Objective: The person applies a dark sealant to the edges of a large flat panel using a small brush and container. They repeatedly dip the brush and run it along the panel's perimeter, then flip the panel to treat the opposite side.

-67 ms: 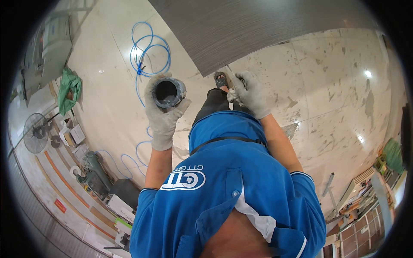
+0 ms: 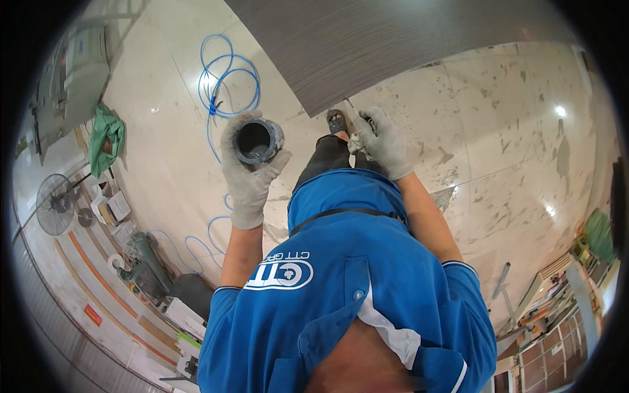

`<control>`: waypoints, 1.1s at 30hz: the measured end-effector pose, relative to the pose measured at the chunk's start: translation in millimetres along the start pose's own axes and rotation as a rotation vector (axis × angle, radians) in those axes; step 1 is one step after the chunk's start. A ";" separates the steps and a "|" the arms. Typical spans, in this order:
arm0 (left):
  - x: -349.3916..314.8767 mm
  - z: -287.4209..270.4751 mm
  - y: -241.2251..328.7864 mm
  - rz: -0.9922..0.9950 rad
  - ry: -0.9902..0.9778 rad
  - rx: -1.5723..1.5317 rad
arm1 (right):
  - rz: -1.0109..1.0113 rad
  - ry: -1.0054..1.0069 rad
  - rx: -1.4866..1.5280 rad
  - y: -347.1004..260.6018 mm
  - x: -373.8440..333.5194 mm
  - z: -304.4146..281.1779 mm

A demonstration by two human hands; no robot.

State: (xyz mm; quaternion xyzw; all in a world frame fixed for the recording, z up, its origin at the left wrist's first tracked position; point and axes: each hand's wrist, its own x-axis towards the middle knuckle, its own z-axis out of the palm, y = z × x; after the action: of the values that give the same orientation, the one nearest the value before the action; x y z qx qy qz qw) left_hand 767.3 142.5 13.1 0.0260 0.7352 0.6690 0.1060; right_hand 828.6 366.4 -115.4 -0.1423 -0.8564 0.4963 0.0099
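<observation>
My left hand [image 2: 247, 193], in a pale grey work glove, is wrapped round a dark, round pot [image 2: 257, 141]. The pot's mouth faces up, and some grey, wet-looking stuff shows inside it. To the right, my gloved right hand [image 2: 385, 143] is closed around a thin rod-like tool [image 2: 350, 103], whose exact kind I cannot make out. A crumpled whitish rag [image 2: 356, 144] shows at the same fingers. The tool's tip appears close to the lower edge of a large dark grey panel [image 2: 386, 49]; whether they touch I cannot tell.
A coiled blue hose [image 2: 229, 75] lies on the stained pale floor [image 2: 498, 137], left of the panel. At the left wall stand a fan [image 2: 55, 204], a green sack [image 2: 106, 139] and a grey-green cylinder [image 2: 147, 255]. Stacked boards [image 2: 547, 288] are at lower right.
</observation>
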 end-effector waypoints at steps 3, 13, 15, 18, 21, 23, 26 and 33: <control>3.5 -3.7 -0.4 -0.003 -0.024 0.002 | -0.027 -0.094 -0.014 -3.4 -2.4 2.4; 8.4 -14.7 -4.0 0.000 -0.056 -0.007 | -0.114 -0.059 -0.058 -17.4 -8.0 19.4; 9.0 -18.2 -5.3 0.004 -0.063 0.026 | -0.184 -0.169 -0.081 -19.2 -11.4 24.5; 8.7 -22.1 -7.3 0.023 -0.067 0.032 | -0.077 -0.010 -0.020 -17.6 -17.2 32.1; 8.8 -24.4 -8.2 0.027 -0.073 0.016 | -0.039 -0.058 -0.041 -13.4 -17.7 36.6; 9.4 -25.7 -8.3 0.013 -0.074 0.005 | -0.078 -0.045 -0.056 -9.7 -12.9 34.1; 8.1 -28.2 -6.9 -0.009 -0.074 0.013 | -0.028 0.056 -0.067 -3.7 -1.5 17.7; 12.9 -32.2 -6.2 -0.014 -0.102 -0.012 | 0.096 0.186 -0.052 7.2 3.3 -19.0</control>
State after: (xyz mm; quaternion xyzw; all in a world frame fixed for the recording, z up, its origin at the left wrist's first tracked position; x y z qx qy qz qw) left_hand 749.2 112.7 8.0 0.0542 0.7249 0.6706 0.1480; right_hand 830.1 386.7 -112.4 -0.2288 -0.8565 0.4585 0.0621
